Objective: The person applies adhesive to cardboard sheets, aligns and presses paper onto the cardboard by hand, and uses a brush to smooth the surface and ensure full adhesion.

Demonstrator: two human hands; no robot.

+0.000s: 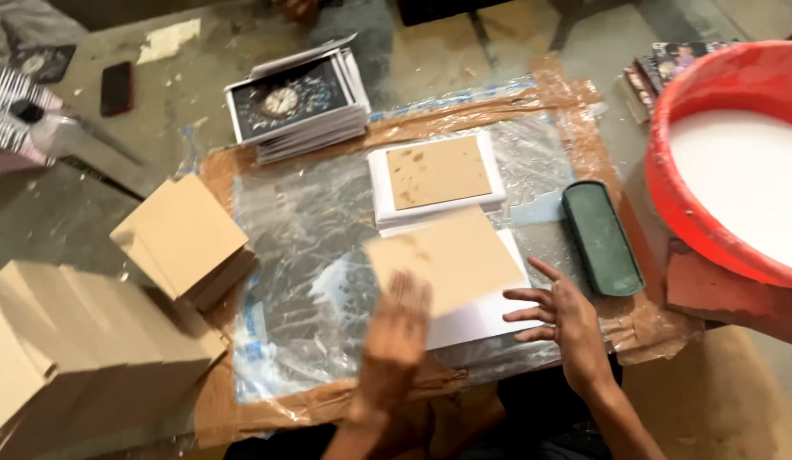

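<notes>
My left hand (394,341) lies flat with fingers together on the near edge of a tan cardboard square (451,255). That square rests on a white sheet (490,311) on the plastic-covered work surface (302,230). My right hand (559,317) hovers at the sheet's right edge, fingers spread, holding nothing. Just beyond sits a small white stack (434,175) with another tan square on top.
A pile of printed covers (298,102) lies at the back. Stacks of tan boards (183,238) fill the left. A dark green oblong pad (600,238) sits to the right, beside a red basin of white liquid (737,153). A phone (117,88) lies far left.
</notes>
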